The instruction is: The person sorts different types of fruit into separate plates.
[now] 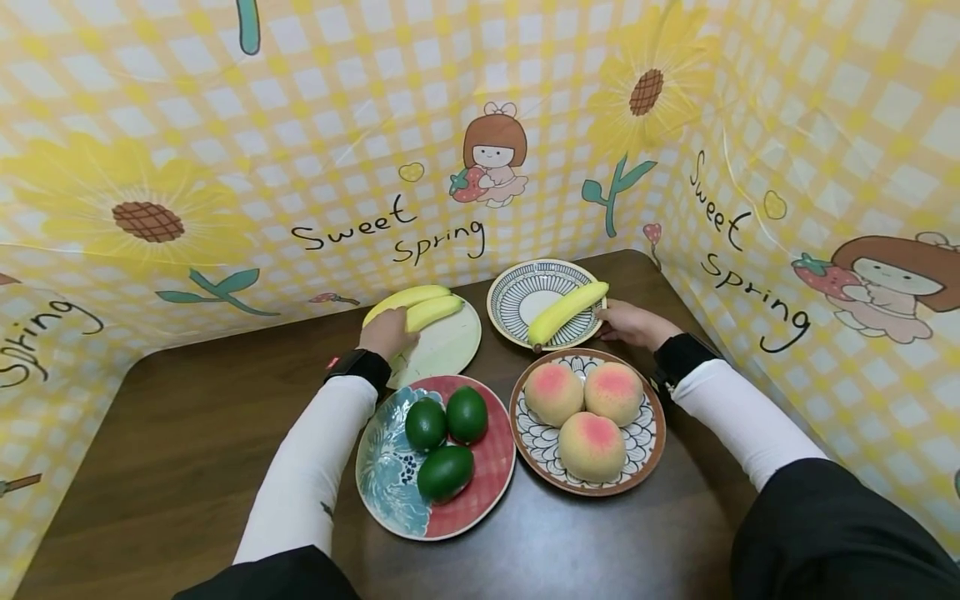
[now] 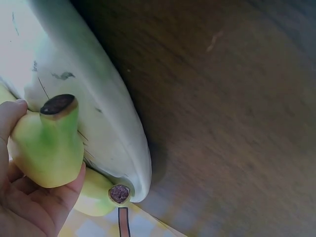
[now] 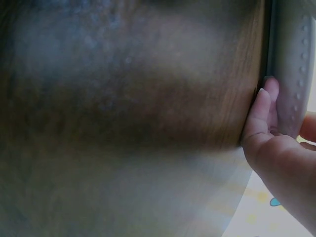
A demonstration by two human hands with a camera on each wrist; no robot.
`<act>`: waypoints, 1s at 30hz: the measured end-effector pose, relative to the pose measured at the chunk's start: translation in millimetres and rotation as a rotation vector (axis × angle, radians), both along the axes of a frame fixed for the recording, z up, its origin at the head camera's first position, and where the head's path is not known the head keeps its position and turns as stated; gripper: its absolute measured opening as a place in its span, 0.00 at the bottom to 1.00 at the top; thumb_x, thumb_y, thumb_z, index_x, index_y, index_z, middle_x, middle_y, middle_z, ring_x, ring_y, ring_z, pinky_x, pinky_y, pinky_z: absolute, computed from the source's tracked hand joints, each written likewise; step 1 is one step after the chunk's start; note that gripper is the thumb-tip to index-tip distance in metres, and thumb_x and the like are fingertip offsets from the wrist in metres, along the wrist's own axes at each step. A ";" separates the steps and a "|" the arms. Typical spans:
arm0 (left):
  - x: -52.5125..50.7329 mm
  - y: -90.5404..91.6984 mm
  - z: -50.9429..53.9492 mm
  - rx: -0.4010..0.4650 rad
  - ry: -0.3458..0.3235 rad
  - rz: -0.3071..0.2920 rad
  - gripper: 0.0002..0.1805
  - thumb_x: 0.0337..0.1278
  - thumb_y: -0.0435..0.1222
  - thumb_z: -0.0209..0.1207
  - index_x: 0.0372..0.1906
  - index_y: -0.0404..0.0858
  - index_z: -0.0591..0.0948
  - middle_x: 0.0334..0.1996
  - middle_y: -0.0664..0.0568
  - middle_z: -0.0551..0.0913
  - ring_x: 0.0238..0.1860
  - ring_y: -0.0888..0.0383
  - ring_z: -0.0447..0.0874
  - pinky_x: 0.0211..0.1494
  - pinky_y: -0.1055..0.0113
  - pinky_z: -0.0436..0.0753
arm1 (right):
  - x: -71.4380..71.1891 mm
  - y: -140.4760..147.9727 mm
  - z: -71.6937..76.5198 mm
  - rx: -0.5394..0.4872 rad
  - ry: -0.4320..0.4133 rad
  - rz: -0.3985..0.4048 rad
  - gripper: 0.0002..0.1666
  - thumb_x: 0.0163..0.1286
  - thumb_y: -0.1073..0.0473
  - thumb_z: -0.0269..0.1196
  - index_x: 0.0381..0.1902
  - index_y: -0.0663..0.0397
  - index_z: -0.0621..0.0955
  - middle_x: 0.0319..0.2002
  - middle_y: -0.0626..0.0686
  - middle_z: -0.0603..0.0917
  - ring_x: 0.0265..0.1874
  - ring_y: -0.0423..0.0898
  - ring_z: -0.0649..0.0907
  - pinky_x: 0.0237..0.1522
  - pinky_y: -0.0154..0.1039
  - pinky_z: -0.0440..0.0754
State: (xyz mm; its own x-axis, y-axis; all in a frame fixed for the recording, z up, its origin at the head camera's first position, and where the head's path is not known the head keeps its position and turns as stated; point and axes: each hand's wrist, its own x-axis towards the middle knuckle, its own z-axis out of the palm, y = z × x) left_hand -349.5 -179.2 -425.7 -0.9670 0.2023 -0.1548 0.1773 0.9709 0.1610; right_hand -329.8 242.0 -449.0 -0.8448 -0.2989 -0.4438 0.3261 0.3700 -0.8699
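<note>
My left hand (image 1: 387,333) grips one yellow banana (image 2: 47,153) by its sides near the dark-tipped stem end, over a pale green plate (image 1: 450,354). A second banana (image 2: 94,195) lies beside it at the plate's rim. At the back right, my right hand (image 1: 633,323) pinches the edge of a white plate (image 1: 517,292) with dark radial lines. In the right wrist view, fingers (image 3: 259,113) lie against that plate's outer wall (image 3: 291,64), with another fingertip over the rim. A single banana (image 1: 566,312) lies across this plate.
In front stand a blue-and-red plate (image 1: 487,508) with three dark green avocado-like fruits (image 1: 446,473) and a brown-rimmed plate (image 1: 651,454) with three peaches (image 1: 592,447). The plates stand close together on a dark wooden table (image 1: 187,450). Yellow checked cloth (image 1: 337,125) hangs around it.
</note>
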 end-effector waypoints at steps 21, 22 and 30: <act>-9.6 0.5 12.7 0.130 0.021 -0.024 0.30 0.70 0.37 0.58 0.68 0.23 0.68 0.57 0.29 0.80 0.57 0.36 0.80 0.64 0.45 0.77 | -1.0 0.3 -2.8 -0.005 0.003 -0.010 0.26 0.86 0.60 0.35 0.73 0.71 0.56 0.33 0.42 0.76 0.35 0.37 0.76 0.44 0.31 0.75; -9.7 1.7 13.6 0.158 0.025 -0.019 0.28 0.70 0.37 0.57 0.67 0.24 0.68 0.56 0.29 0.80 0.55 0.37 0.81 0.62 0.45 0.77 | -1.1 0.4 -3.1 -0.004 0.004 -0.010 0.26 0.86 0.60 0.35 0.73 0.71 0.56 0.33 0.42 0.76 0.35 0.37 0.76 0.44 0.31 0.76; -11.5 28.1 30.7 0.319 0.022 0.019 0.33 0.75 0.37 0.50 0.76 0.26 0.58 0.62 0.27 0.75 0.59 0.36 0.78 0.64 0.44 0.75 | 0.6 -1.4 -0.7 0.002 0.018 -0.002 0.28 0.86 0.61 0.34 0.76 0.71 0.55 0.34 0.42 0.77 0.36 0.38 0.76 0.45 0.31 0.76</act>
